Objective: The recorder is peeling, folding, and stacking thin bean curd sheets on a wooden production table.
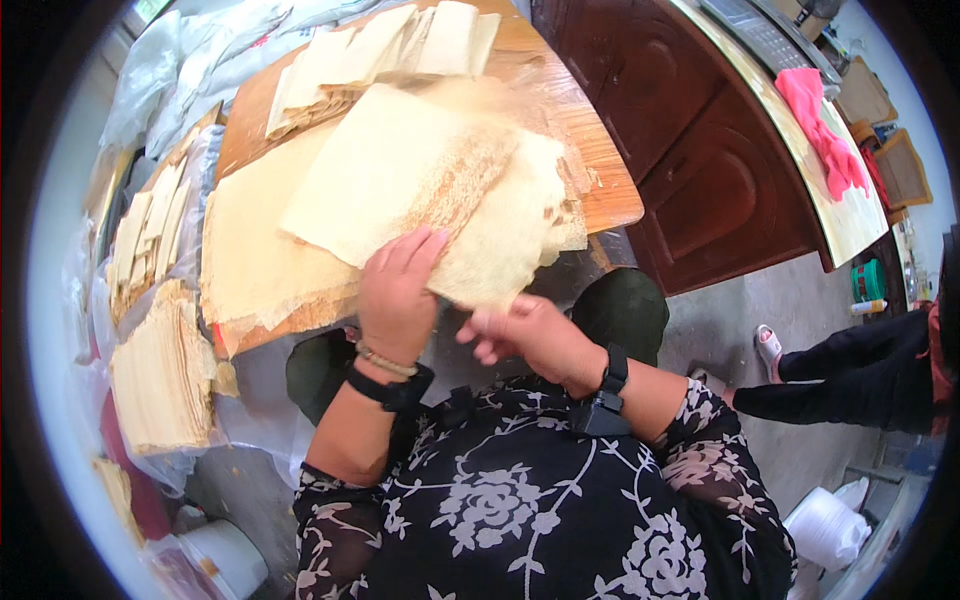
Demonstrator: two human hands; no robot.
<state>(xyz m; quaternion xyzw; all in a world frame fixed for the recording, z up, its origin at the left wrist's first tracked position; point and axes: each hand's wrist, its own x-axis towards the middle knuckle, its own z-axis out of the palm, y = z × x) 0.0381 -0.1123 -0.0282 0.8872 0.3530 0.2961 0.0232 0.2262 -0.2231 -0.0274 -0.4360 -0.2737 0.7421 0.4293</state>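
Observation:
A thin pale-yellow sheet with a ragged, brownish edge lies over other sheets on the wooden table. At its near corner, my right hand pinches the edge between thumb and fingers. My left hand rests on the sheets with its fingers stretched out flat. Just beyond it is a broad, smooth sheet bordered by a rough tan strip. More layered sheets spread out to the left, and their lower edges hang near the table's front.
Folded sheets are piled at the table's far side. Further stacks stand at the left beside clear plastic. A dark wooden cabinet with a pink cloth on top is at the right. Another person's legs show there.

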